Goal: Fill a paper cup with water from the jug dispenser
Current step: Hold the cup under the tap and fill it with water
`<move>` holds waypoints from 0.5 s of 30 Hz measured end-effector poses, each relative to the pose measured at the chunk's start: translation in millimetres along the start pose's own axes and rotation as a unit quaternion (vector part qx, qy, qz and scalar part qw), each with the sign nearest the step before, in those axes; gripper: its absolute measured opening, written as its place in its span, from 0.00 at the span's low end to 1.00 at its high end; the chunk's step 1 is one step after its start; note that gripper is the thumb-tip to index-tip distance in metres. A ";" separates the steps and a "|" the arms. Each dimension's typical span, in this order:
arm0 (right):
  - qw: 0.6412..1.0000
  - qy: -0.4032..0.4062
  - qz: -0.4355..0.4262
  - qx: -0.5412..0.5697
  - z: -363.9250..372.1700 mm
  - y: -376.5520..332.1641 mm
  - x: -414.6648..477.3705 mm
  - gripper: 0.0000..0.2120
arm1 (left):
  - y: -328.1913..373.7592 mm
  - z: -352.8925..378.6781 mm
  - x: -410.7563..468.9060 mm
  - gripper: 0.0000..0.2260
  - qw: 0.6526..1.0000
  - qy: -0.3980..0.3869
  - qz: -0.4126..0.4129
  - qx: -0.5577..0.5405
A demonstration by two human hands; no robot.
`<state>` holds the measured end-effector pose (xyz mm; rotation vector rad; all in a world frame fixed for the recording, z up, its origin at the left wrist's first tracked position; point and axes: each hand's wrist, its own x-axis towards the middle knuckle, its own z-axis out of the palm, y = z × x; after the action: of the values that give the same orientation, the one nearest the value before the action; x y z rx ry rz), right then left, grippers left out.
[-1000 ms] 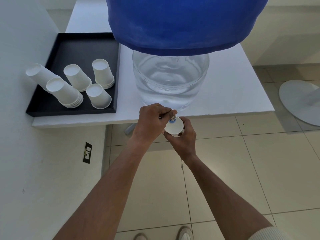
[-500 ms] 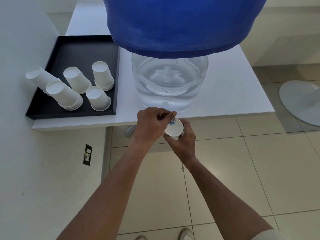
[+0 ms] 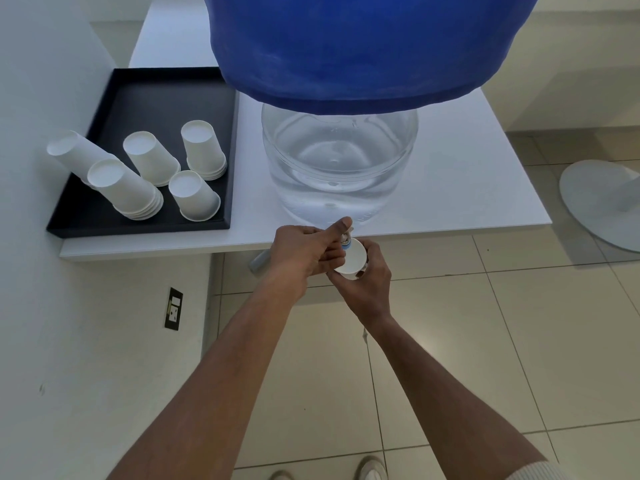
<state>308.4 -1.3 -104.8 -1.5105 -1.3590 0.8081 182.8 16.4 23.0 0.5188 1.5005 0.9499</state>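
A clear water jug dispenser (image 3: 339,168) with a blue cover (image 3: 363,46) over its top stands at the front edge of a white table (image 3: 467,188). Its small tap (image 3: 346,239) pokes out over the table edge. My left hand (image 3: 304,251) is on the tap, thumb stretched over its top. Just under the tap sits a white paper cup (image 3: 355,259), held from below and the side by my right hand (image 3: 367,285). Whether water is running is hidden by my fingers.
A black tray (image 3: 166,98) on the table's left holds several stacks of upside-down white paper cups (image 3: 138,185). A white wall with a socket (image 3: 174,308) is on the left. The floor is tiled, with a round grey base (image 3: 602,202) at right.
My left thumb has lifted and stretched out over the tap's top. The cup and my right hand stay under the tap.
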 end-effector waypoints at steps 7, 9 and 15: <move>1.000 0.002 -0.006 -0.002 0.4 1.8 0.2 0.26 | 0.1 3.0 0.6 0.15 0.986 -0.067 -0.085 -0.128; 1.000 0.000 -0.003 -0.002 -0.4 2.2 0.4 0.24 | -5.4 1.5 -0.1 0.13 0.991 -0.069 -0.074 -0.088; 1.000 -0.005 0.007 -0.006 0.0 1.3 0.2 0.20 | -27.6 -6.7 0.8 0.09 0.996 -0.078 -0.022 -0.028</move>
<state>308.9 -1.0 -106.0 -1.5289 -1.3647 0.8177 181.8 -0.3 0.0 0.5055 1.3377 0.8933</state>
